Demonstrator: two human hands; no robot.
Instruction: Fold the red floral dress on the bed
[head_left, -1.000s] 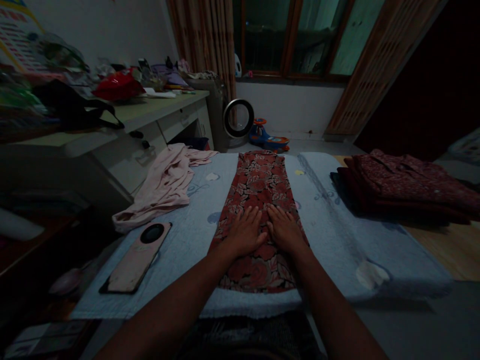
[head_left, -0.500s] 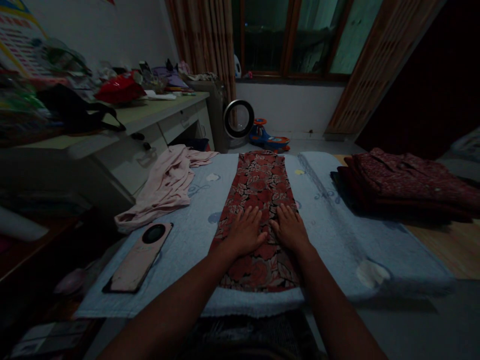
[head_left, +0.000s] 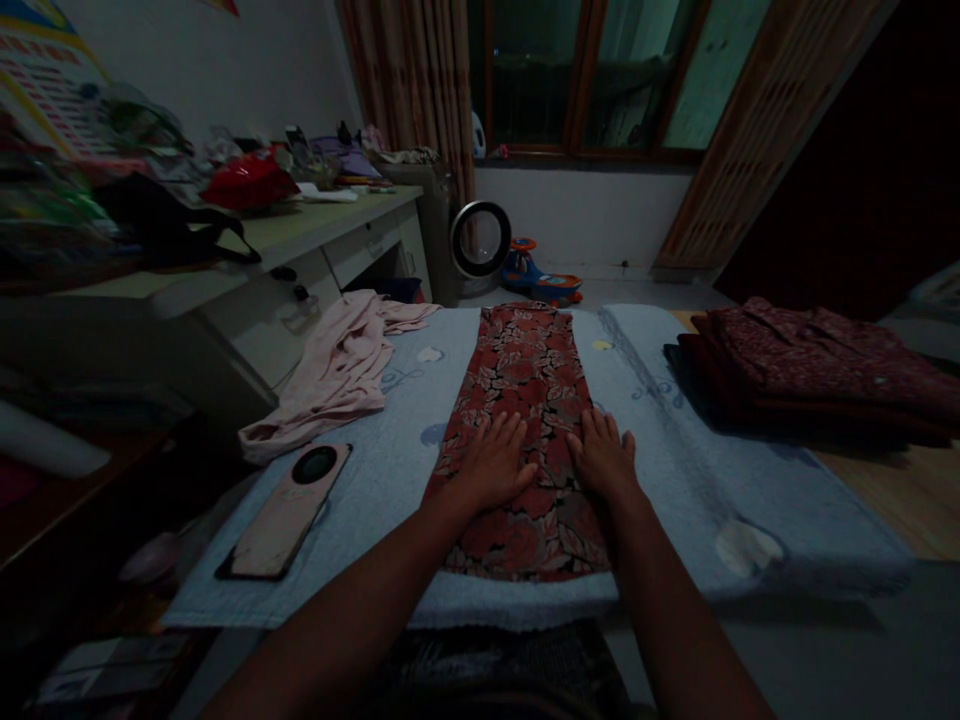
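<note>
Fingers of both the left hand [head_left: 491, 462] and right hand [head_left: 602, 456] lie spread flat, gripping nothing, on the floral cloth [head_left: 525, 385].

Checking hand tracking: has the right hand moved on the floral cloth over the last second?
Yes. The right hand slid right, away from the left hand, to the right edge of the floral cloth.
</note>
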